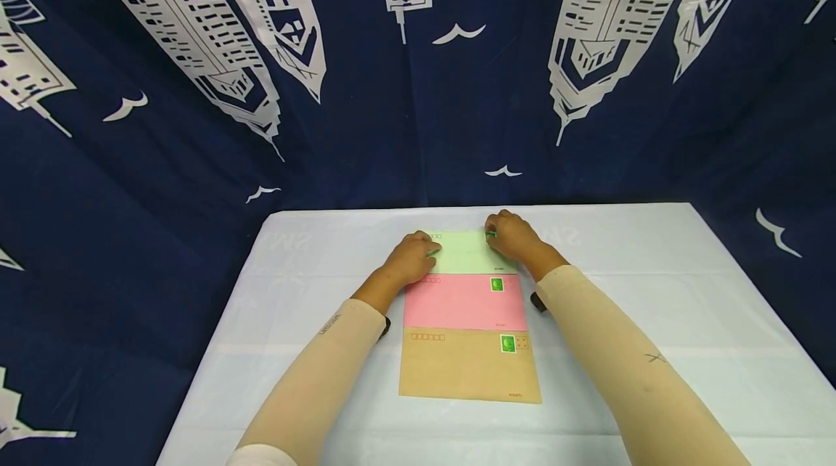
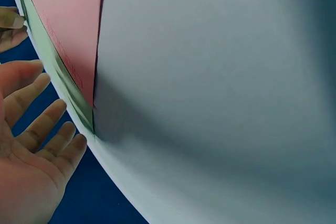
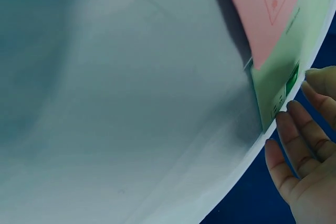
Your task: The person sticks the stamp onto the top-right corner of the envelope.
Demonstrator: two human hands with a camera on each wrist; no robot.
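Three envelopes lie in a column on the white table: a light green envelope (image 1: 465, 254) at the far end, a pink envelope (image 1: 464, 306) in the middle and a brown envelope (image 1: 464, 372) nearest me. My left hand (image 1: 413, 257) rests at the green envelope's left edge, fingers extended and thumb apart. At its upper right corner, my right hand (image 1: 514, 235) pinches a small green stamp (image 3: 292, 78) between thumb and index finger, partly covering it in the head view. One green stamp (image 1: 497, 284) sits on the pink envelope, another green stamp (image 1: 508, 343) on the brown one.
White cloth covers the table (image 1: 326, 379), whose far edge runs just beyond my hands. Behind it hangs a dark blue curtain (image 1: 418, 125) printed with white buildings and birds. A dark wrist device (image 1: 538, 302) shows beside my right forearm.
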